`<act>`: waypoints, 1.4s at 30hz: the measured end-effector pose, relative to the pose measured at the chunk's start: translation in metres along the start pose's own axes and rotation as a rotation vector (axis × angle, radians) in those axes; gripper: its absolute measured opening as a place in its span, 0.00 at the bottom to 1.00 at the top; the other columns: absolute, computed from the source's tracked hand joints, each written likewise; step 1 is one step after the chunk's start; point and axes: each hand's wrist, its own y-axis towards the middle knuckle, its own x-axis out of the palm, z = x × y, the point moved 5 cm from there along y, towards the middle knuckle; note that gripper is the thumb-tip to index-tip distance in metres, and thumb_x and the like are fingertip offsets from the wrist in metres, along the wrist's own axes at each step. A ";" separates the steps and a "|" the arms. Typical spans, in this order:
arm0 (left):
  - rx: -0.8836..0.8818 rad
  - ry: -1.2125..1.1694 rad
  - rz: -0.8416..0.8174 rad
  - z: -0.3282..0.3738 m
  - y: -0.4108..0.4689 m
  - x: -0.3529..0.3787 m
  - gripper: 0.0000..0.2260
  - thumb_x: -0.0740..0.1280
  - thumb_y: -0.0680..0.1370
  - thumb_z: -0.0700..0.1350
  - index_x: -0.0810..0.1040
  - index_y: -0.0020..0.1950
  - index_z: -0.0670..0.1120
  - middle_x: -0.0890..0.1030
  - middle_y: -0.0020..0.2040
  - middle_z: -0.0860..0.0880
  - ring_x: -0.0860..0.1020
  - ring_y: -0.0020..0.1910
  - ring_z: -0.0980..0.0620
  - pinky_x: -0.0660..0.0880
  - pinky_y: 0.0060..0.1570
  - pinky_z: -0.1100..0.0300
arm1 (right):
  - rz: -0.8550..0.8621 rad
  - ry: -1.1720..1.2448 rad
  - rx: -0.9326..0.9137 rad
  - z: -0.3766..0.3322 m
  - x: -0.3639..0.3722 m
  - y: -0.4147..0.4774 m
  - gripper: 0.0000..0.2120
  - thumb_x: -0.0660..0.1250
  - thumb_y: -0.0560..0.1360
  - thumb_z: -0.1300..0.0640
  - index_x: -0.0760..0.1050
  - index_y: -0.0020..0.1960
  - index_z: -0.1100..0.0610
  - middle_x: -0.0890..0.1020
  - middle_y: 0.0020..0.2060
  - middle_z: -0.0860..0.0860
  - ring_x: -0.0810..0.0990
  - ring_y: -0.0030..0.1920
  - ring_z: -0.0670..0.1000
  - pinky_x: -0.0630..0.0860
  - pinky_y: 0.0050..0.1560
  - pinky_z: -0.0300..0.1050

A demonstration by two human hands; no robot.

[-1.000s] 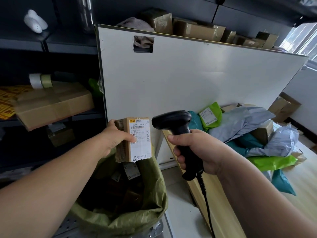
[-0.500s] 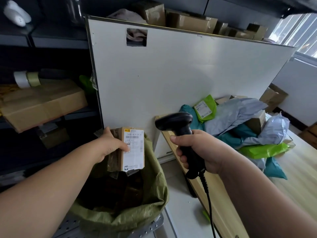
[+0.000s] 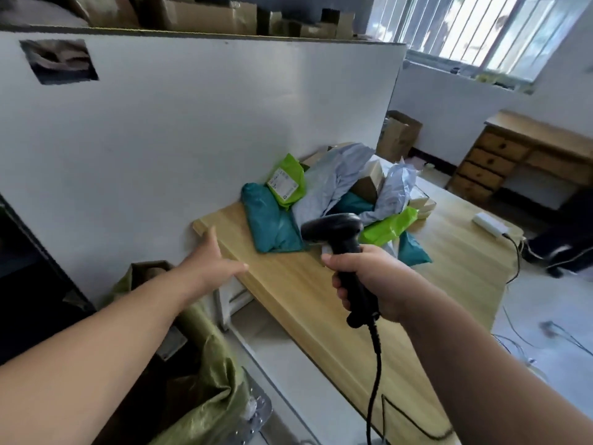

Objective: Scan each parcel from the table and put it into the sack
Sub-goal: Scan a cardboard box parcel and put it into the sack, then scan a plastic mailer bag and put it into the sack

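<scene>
Nearest, off the desk's left end, stands the olive-green woven plastic sack (image 3: 208,374), its crinkled mouth gaping and its inside dark. Over the desk's front edge the right hand (image 3: 369,281) has its fingers wrapped round the grip of a black, matte plastic pistol-shaped barcode scanner (image 3: 340,232), and a black cable (image 3: 373,380) hangs from the scanner's base. The left hand (image 3: 211,264) reaches toward the desk's left corner with fingers straight and thumb raised, holding nothing; whether it touches the wood cannot be told.

The pale wood-grain desk (image 3: 305,293) is smooth and rectangular. The parcels are heaped on its back-left part. There is a flat teal plastic mailer (image 3: 272,226) with a lime-green glossy mailer bearing a white label (image 3: 287,183) behind it. Beside them lie crumpled grey plastic mailers (image 3: 333,178), a brown cardboard box (image 3: 365,187) and a second lime-green bag (image 3: 388,228).

Along the desk's back edge stands a white flat board (image 3: 192,123) with a rectangular cut-out (image 3: 59,61), and brown cartons (image 3: 199,14) show above it. Beyond the desk's far end are a wooden chest of drawers (image 3: 491,162) and a barred window (image 3: 481,27).
</scene>
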 end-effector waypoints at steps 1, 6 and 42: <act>0.038 0.025 -0.025 0.019 0.005 0.013 0.48 0.73 0.72 0.50 0.41 0.78 0.50 0.53 0.78 0.46 0.58 0.75 0.46 0.59 0.69 0.53 | 0.029 0.014 -0.014 0.001 -0.016 0.001 0.09 0.71 0.76 0.59 0.71 0.44 0.59 0.76 0.26 0.53 0.73 0.24 0.50 0.72 0.26 0.41; 0.177 0.123 -0.057 0.102 0.033 0.077 0.43 0.71 0.73 0.54 0.46 0.79 0.51 0.56 0.78 0.47 0.60 0.75 0.46 0.61 0.68 0.53 | 0.133 0.049 -0.038 0.005 -0.098 0.017 0.09 0.71 0.75 0.59 0.71 0.45 0.61 0.75 0.27 0.53 0.72 0.25 0.51 0.70 0.26 0.42; -0.461 -0.602 0.139 0.054 0.405 0.165 0.19 0.64 0.77 0.52 0.75 0.64 0.43 0.78 0.56 0.44 0.75 0.48 0.46 0.70 0.45 0.58 | 0.097 0.061 -0.067 -0.039 -0.109 0.310 0.08 0.71 0.75 0.55 0.74 0.46 0.58 0.77 0.28 0.51 0.75 0.28 0.50 0.73 0.30 0.45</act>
